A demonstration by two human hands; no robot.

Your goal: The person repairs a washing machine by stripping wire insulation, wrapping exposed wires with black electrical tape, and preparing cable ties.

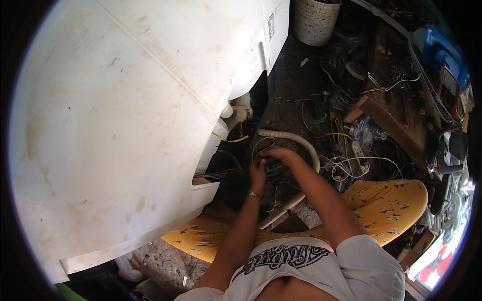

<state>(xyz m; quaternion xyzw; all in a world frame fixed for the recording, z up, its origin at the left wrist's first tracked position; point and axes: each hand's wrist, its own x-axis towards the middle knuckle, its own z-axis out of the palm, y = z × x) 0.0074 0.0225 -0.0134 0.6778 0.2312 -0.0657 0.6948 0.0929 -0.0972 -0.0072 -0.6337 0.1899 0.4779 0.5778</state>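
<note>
My left hand [258, 172] is closed, its fingertips pinched together beside the open side of a large white appliance casing [125, 110]. Thin dark and red wires [216, 175] run out of a notch in the casing up to this hand and appear to be held in it. Just right of it, my right hand [279, 155] is closed too, its fingers bent toward the left fingertips; what they pinch is too small and dark to make out. A thin white wire [262, 139] loops up above both hands. A pale ribbed hose [307, 142] curves around behind the right hand.
A yellow wire [236, 140] sticks out of the casing near a pale valve-like part [243, 108]. Right of me lie a tangled white cable [346, 165], a power strip [358, 150] and a wooden frame [391, 128]. A dirty white bucket [316, 22] stands at the back.
</note>
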